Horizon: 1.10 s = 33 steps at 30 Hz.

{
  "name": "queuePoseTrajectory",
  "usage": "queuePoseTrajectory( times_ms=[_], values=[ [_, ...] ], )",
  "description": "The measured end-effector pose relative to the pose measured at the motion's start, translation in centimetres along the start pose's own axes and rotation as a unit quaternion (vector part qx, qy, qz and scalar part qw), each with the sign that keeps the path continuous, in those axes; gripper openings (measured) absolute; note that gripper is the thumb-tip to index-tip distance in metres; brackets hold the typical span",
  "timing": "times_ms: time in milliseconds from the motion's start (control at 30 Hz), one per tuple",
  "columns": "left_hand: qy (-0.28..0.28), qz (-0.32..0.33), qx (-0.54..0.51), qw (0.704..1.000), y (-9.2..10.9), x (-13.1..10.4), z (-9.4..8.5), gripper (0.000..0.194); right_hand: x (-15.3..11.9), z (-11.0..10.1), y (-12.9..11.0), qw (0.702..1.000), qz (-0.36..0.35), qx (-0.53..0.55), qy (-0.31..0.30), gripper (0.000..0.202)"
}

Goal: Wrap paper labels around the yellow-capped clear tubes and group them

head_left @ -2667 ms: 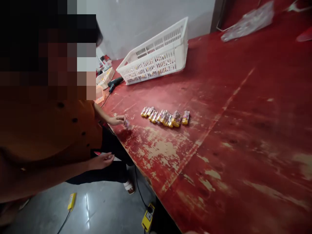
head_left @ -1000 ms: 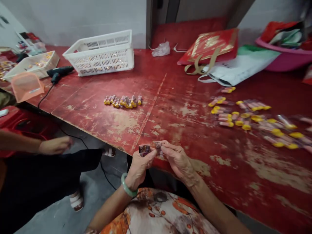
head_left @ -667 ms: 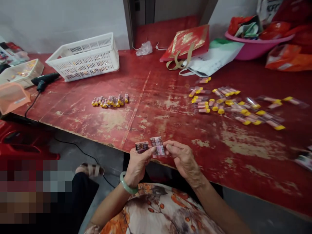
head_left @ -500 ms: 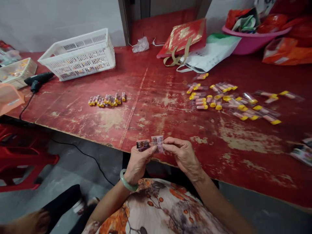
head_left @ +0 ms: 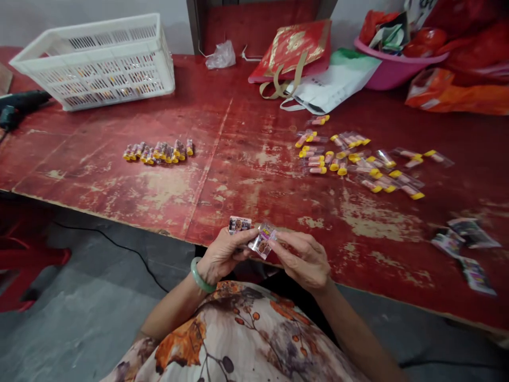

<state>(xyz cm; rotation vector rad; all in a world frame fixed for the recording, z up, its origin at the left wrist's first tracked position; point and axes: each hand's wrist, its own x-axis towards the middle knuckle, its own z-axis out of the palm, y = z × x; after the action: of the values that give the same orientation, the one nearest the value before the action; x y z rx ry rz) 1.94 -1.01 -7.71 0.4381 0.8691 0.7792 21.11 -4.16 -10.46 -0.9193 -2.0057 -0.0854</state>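
Note:
My left hand, with a green bangle at the wrist, is closed on small printed plastic sleeves that stick up past its fingers. Between both hands, one flattened clear printed sleeve is tilted, its left edge under my left thumb. The fingertips of my right hand pinch its right side. Both hands are just over the table's front edge, in front of my body. Further up the table to the left lies a cluster of short wrapped tubes with yellow ends. To the right are scattered clear tubes with yellow caps and pink contents.
A white slotted basket stands at the back left, beside a black heat gun-like tool. Bags and a pink basin line the back right. Loose printed sleeves lie on the red table at right.
The sleeve between my hands has turned from nearly upright to tilted, with its printed face showing. The view has shifted right, bringing the loose sleeves at right further into sight.

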Motion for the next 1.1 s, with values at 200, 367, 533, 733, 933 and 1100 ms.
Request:
queuePoseTrajectory(
  times_ms=[200, 367, 533, 733, 933, 1100],
  values=[
    [0.030, 0.046, 0.042, 0.998, -0.7, 0.3, -0.1, 0.039, 0.2, 0.6, -1.0, 0.947, 0.273, 0.134, 0.101, 0.023],
    [0.053, 0.063, 0.054, 0.995, -0.9, 0.3, 0.2, 0.039, 0.4, 1.7, -0.9, 0.772, 0.511, 0.361, 0.116, 0.018],
    [0.052, 0.052, 0.052, 0.996, -1.0, 0.5, 0.0, 0.036, 1.7, 1.8, -0.4, 0.695, 0.578, 0.414, 0.105, 0.029],
    [0.079, 0.084, 0.016, 0.993, -1.9, 1.4, -0.4, 0.048, 3.1, 2.3, -0.1, 0.567, 0.645, 0.478, 0.185, 0.028],
    [0.059, 0.142, -0.031, 0.988, -3.4, 3.3, 1.7, 0.043, 4.3, 5.4, -1.1, 0.501, 0.637, 0.525, 0.260, 0.035],
    [0.122, 0.136, -0.075, 0.980, -2.2, 4.4, 1.6, 0.032, 3.9, 4.9, -0.5, 0.597, 0.612, 0.503, 0.125, 0.029]
  ],
)
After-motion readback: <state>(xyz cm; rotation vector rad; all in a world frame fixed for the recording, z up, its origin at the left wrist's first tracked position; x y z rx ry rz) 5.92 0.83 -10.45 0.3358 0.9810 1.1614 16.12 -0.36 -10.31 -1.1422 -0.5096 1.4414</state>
